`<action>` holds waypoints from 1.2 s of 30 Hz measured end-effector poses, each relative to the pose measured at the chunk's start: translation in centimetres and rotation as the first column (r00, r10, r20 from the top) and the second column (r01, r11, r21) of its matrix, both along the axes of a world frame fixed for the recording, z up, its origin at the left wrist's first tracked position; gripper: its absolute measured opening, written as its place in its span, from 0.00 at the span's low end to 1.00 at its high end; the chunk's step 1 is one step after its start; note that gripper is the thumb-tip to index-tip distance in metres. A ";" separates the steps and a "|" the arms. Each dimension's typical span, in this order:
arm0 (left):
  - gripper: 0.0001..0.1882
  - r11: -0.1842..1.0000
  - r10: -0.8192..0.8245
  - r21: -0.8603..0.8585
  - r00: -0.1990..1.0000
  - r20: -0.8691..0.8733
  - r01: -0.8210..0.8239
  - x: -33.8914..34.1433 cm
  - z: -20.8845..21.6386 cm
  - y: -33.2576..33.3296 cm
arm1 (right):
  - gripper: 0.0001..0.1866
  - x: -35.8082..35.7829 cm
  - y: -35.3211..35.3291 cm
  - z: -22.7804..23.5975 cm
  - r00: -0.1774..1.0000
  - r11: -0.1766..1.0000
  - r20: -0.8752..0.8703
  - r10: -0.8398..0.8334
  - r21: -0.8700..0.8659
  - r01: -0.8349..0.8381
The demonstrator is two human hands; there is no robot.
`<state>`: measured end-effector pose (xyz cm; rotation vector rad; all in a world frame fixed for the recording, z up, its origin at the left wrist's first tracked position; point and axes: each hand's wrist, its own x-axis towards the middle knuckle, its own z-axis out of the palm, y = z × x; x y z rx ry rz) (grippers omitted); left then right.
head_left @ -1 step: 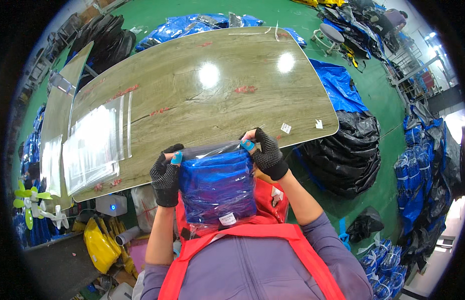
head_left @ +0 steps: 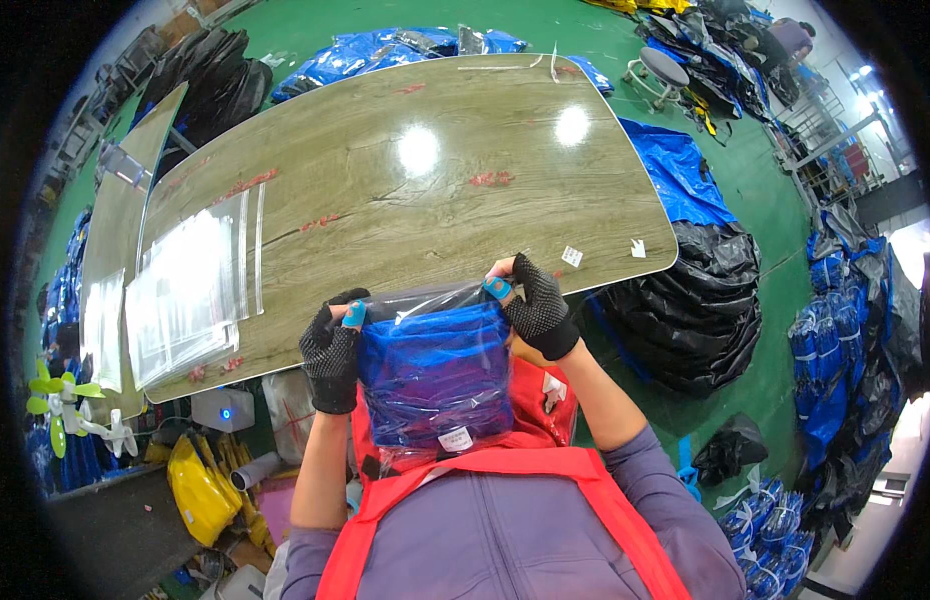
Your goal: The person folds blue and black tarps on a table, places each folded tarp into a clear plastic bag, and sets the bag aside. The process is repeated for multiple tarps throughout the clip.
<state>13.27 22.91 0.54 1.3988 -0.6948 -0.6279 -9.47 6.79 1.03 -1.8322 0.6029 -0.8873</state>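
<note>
A see-through plastic bag [head_left: 435, 385] with folded blue sheeting inside is held up before my chest, at the table's near edge. My left hand [head_left: 332, 350] pinches its upper left corner and my right hand [head_left: 530, 308] its upper right corner. Both hands wear black dotted gloves with bare fingertips, and blue tape wraps each thumb. Low on the bag's front sits a white label [head_left: 455, 440]. The upper edge of the bag is stretched between the hands; whether its mouth is sealed, I cannot tell.
Flat plastic bags [head_left: 185, 290] lie on the left of the wood-look table [head_left: 385, 210], with small white stickers [head_left: 572, 257] near its right edge. A black sheeting heap [head_left: 685, 310] stands right of it. A small green fan [head_left: 60, 405] is at lower left, a stool [head_left: 664, 68] at far right.
</note>
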 end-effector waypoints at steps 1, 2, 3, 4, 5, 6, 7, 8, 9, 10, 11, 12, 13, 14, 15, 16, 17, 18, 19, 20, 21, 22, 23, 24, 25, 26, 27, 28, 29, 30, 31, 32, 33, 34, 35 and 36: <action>0.09 0.999 0.009 0.043 1.000 0.021 -0.010 -0.1 0.5 -0.3 | 0.08 0.1 -0.1 0.3 0.999 0.999 -0.015 -0.041 0.021 0.041; 0.10 0.997 0.011 0.076 0.999 0.052 -0.015 -0.1 0.9 -0.7 | 0.09 0.2 -0.4 0.6 0.998 0.997 0.003 -0.070 0.015 0.070; 0.10 0.997 0.016 0.078 0.995 0.096 -0.024 0.0 1.5 -1.2 | 0.09 0.3 -0.6 0.9 0.995 0.995 0.015 -0.095 0.019 0.095; 0.11 0.999 0.014 0.046 0.992 0.127 -0.020 0.2 2.1 -1.8 | 0.09 0.4 -1.1 1.3 0.992 0.993 -0.039 -0.118 0.018 0.119; 0.12 0.996 0.020 0.085 0.995 0.097 -0.028 0.6 2.8 -2.5 | 0.10 0.7 -1.7 1.7 0.990 0.988 -0.077 -0.117 0.090 0.124; 0.12 0.995 0.023 0.099 0.996 0.089 -0.032 1.0 3.6 -3.3 | 0.10 1.0 -2.3 2.3 0.989 0.980 -0.110 -0.101 0.158 0.118; 0.12 0.989 0.013 0.142 0.994 0.112 -0.029 1.3 4.3 -4.1 | 0.10 1.3 -3.0 2.9 0.993 0.976 -0.098 -0.069 0.198 0.088; 0.12 0.995 0.005 0.102 0.992 0.126 -0.018 1.8 5.3 -5.1 | 0.12 1.9 -3.7 3.6 0.992 0.996 -0.110 -0.065 0.054 0.071; 0.11 0.996 -0.017 0.089 0.985 0.171 0.001 1.9 6.1 -6.1 | 0.14 2.3 -4.2 4.3 0.997 1.000 -0.081 -0.002 0.001 0.002; 0.11 0.990 0.017 0.134 0.975 0.220 -0.047 1.8 7.0 -7.2 | 0.16 2.9 -4.7 5.2 0.995 0.997 -0.083 0.053 -0.045 -0.057; 0.11 0.996 -0.091 0.017 0.964 0.250 0.090 1.7 8.0 -8.0 | 0.20 3.4 -5.0 6.0 0.991 0.993 -0.113 0.076 -0.078 -0.085; 0.10 0.986 -0.145 -0.037 0.946 0.290 0.163 1.2 8.9 -8.7 | 0.30 3.8 -5.1 6.7 0.951 0.947 -0.021 0.308 0.104 -0.304; 0.09 0.968 -0.198 -0.084 0.923 0.330 0.238 0.9 9.7 -9.2 | 0.29 4.2 -5.1 7.3 0.876 0.852 0.037 0.481 0.218 -0.477; 0.09 0.956 -0.284 0.026 0.898 0.336 0.292 0.6 10.5 -9.2 | 0.27 4.2 -5.1 7.8 0.849 0.833 -0.031 0.528 0.212 -0.510; 0.09 0.924 -0.376 0.078 0.854 0.359 0.374 0.7 11.1 -9.2 | 0.24 4.2 -5.1 8.1 0.804 0.800 -0.058 0.592 0.161 -0.578; 0.09 0.915 -0.389 0.131 0.753 0.531 0.381 0.7 11.3 -9.0 | 0.19 3.8 -5.2 8.2 0.829 0.812 -0.039 0.558 0.232 -0.536; 0.14 0.764 -0.616 0.018 0.720 0.318 0.645 1.2 11.2 -8.9 | 0.17 3.5 -5.3 8.0 0.848 0.855 -0.110 0.518 0.047 -0.517; 0.20 0.718 -0.692 -0.110 0.722 0.001 0.688 1.2 10.5 -8.9 | 0.17 2.9 -5.7 7.7 0.876 0.869 -0.045 0.480 0.165 -0.467; 0.26 0.629 -0.776 -0.396 0.569 -0.271 0.669 1.7 9.4 -8.6 | 0.17 2.5 -6.1 7.2 0.890 0.859 0.096 0.446 0.233 -0.456; 0.35 0.728 -0.680 -0.361 0.680 -0.275 0.582 2.1 7.9 -9.0 | 0.16 2.0 -6.8 6.7 0.790 0.820 0.464 0.401 0.203 -0.536; 0.33 0.833 -0.552 -0.156 0.819 -0.157 0.531 2.3 5.9 -9.4 | 0.18 1.6 -7.6 6.2 0.698 0.830 0.636 0.328 0.159 -0.535; 0.33 0.777 -0.622 -0.019 0.762 -0.179 0.630 2.1 3.6 -10.2 | 0.19 1.7 -8.6 5.7 0.698 0.756 0.682 0.220 0.333 -0.563; 0.33 0.750 -0.631 0.107 0.754 -0.182 0.653 1.7 1.2 -10.8 | 0.18 1.8 -9.4 5.3 0.655 0.755 0.727 0.206 0.308 -0.579; 0.33 0.642 -0.730 0.028 0.621 -0.287 0.767 0.9 -1.2 -11.2 | 0.17 2.2 -10.0 5.1 0.563 0.741 0.813 0.151 0.284 -0.609; 0.33 0.613 -0.730 -0.050 0.541 -0.417 0.788 -0.1 -3.2 -11.2 | 0.17 2.5 -10.4 5.1 0.569 0.770 0.809 0.151 0.265 -0.580; 0.33 0.625 -0.706 -0.111 0.499 -0.502 0.772 -0.3 -4.3 -11.3 | 0.16 2.9 -10.4 5.3 0.527 0.692 0.837 0.149 0.292 -0.660; 0.33 0.651 -0.678 -0.163 0.473 -0.562 0.741 -0.4 -4.9 -11.2 | 0.15 3.2 -10.4 5.7 0.566 0.618 0.814 0.133 0.379 -0.689; 0.33 0.686 -0.654 -0.210 0.463 -0.598 0.697 -0.4 -4.8 -11.0 | 0.15 3.4 -9.7 6.2 0.709 0.931 0.694 0.124 0.166 -0.325; 0.33 0.719 -0.629 -0.245 0.460 -0.627 0.650 -0.3 -4.1 -10.6 | 0.19 3.2 -9.1 7.0 0.899 0.996 0.435 0.044 0.054 -0.074; 0.33 0.766 -0.609 -0.271 0.524 -0.595 0.582 0.0 -3.0 -10.1 | 0.23 2.8 -8.0 7.7 0.892 0.984 0.451 -0.029 0.168 -0.053; 0.33 0.788 -0.612 -0.334 0.597 -0.519 0.518 0.7 -1.3 -9.8 | 0.27 2.3 -7.0 8.5 0.896 0.947 0.415 -0.157 0.320 0.018; 0.33 0.819 -0.560 -0.377 0.745 -0.363 0.432 1.2 0.5 -9.4 | 0.31 1.5 -6.0 9.3 0.873 0.873 0.485 0.040 0.408 -0.267; 0.34 0.866 -0.480 -0.320 0.815 -0.323 0.383 1.4 2.0 -9.1 | 0.32 0.9 -5.0 9.8 0.878 0.894 0.465 0.110 0.340 -0.292; 0.37 0.895 -0.435 -0.218 0.871 -0.227 0.390 1.1 3.2 -8.9 | 0.34 0.3 -4.3 10.2 0.891 0.940 0.406 0.202 0.177 -0.293; 0.39 0.911 -0.373 -0.233 0.921 -0.110 0.341 0.6 4.1 -8.7 | 0.36 -0.2 -3.7 10.4 0.938 0.977 0.288 0.191 0.035 -0.209; 0.39 0.932 -0.339 -0.153 0.939 -0.049 0.328 0.2 4.8 -8.4 | 0.34 -0.6 -3.5 10.6 0.989 0.968 0.139 0.046 0.240 -0.079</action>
